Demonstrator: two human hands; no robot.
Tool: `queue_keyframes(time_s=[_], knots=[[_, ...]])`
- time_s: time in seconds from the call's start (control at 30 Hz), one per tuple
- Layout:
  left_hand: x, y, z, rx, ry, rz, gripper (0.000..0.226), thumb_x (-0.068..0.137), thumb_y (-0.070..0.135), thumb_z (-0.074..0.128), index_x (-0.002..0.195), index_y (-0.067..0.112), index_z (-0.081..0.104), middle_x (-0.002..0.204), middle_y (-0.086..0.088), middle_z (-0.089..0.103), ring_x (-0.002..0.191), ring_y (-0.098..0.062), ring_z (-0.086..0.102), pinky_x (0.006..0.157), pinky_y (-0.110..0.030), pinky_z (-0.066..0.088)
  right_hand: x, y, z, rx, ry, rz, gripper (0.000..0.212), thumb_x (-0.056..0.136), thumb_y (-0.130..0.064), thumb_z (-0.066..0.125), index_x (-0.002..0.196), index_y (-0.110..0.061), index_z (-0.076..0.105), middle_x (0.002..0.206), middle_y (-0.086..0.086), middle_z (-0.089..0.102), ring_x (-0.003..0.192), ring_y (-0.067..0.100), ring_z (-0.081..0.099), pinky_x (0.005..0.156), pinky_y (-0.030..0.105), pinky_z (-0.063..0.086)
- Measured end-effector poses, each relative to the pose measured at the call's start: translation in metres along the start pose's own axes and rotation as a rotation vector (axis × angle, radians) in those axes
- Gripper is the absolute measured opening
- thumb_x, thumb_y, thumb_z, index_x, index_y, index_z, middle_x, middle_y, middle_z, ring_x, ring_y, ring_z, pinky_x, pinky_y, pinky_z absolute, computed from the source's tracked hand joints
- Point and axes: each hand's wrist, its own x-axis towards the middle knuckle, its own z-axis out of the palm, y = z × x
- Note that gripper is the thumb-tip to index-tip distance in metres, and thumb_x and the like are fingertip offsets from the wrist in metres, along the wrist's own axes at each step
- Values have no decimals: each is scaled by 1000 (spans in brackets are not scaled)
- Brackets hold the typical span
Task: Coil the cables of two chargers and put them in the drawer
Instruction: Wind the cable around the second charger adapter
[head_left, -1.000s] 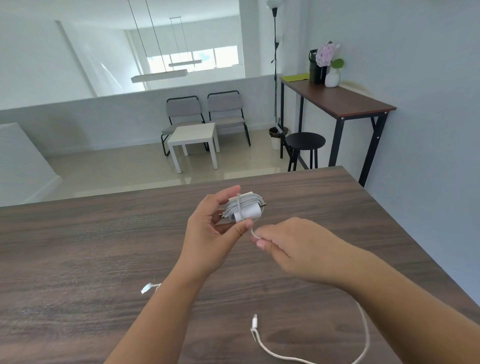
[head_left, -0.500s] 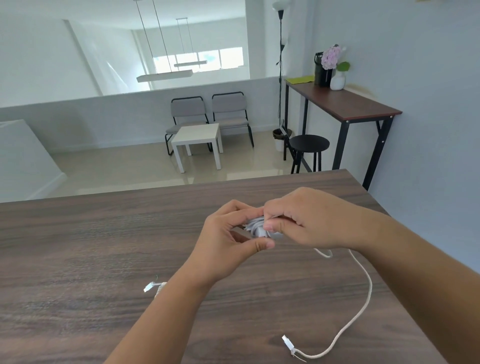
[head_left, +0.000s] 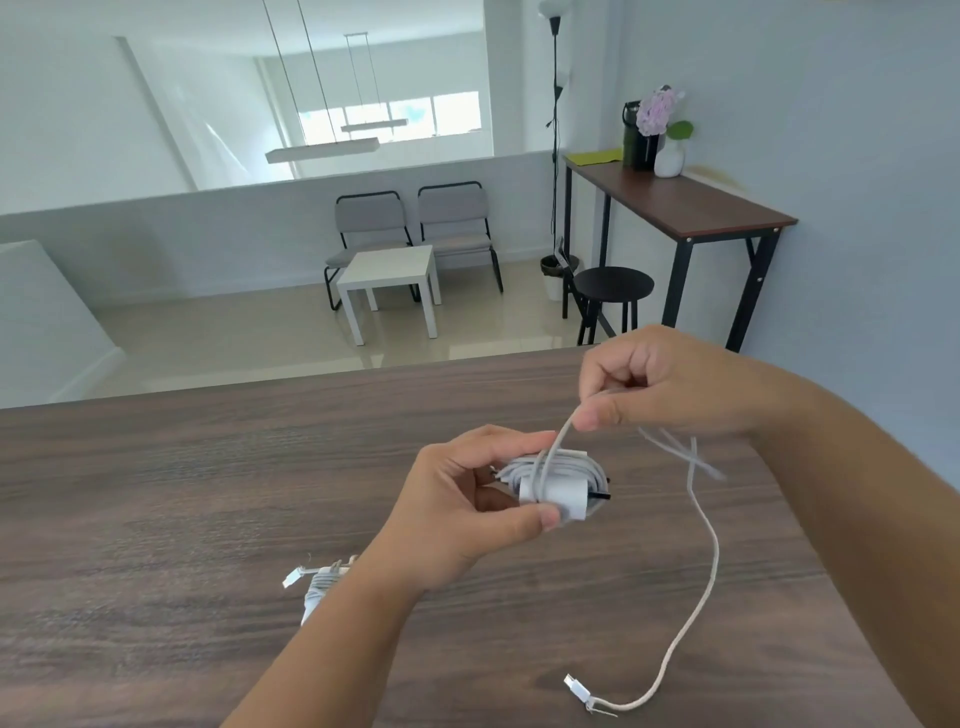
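Above table (head_left: 156, 519), hands' charger (head_left: 558, 491); cable (head_left: 711, 561) loose.

Two bare forearms and hands, seen from above

The left hand (head_left: 462, 499) and right hand (head_left: 670, 384) both show uncovered from fingertips to as far up the forearms as the frame reaches. No sleeve or cuff enters the picture. Wrists and fingers carry no watch, band, ring or glove. The fingernails that show, on both thumbs, are short, plain and unpainted.
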Motion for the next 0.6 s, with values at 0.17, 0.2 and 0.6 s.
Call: queue_keyframes(time_s=[0.17, 0.2, 0.6], knots=[[3, 10, 3, -285, 56, 19, 58, 59, 24, 92, 113, 24, 74, 102, -1, 74, 94, -14, 70, 79, -25, 55, 0, 33, 15, 292, 127, 81, 19, 88, -34, 58, 80, -25, 72, 53, 9, 40, 48, 18, 30, 49, 26, 24], [5, 11, 2, -301, 81, 17, 60, 58, 25, 93, 115, 26, 73, 102, 0, 73, 94, -14, 69, 78, -26, 56, 1, 36, 23, 282, 114, 103, 22, 90, -38, 55, 89, -27, 74, 57, 17, 46, 49, 22, 36, 51, 28, 27], [10, -7, -13, 293, 397, -95, 48, 67, 19, 89, 107, 38, 70, 103, 6, 72, 86, -13, 70, 76, -24, 56, -8, 17, 83, -659, 14, 119, 19, 102, -36, 33, 93, -28, 48, 88, 0, 62, 81, 23, 55, 71, 36, 46]])
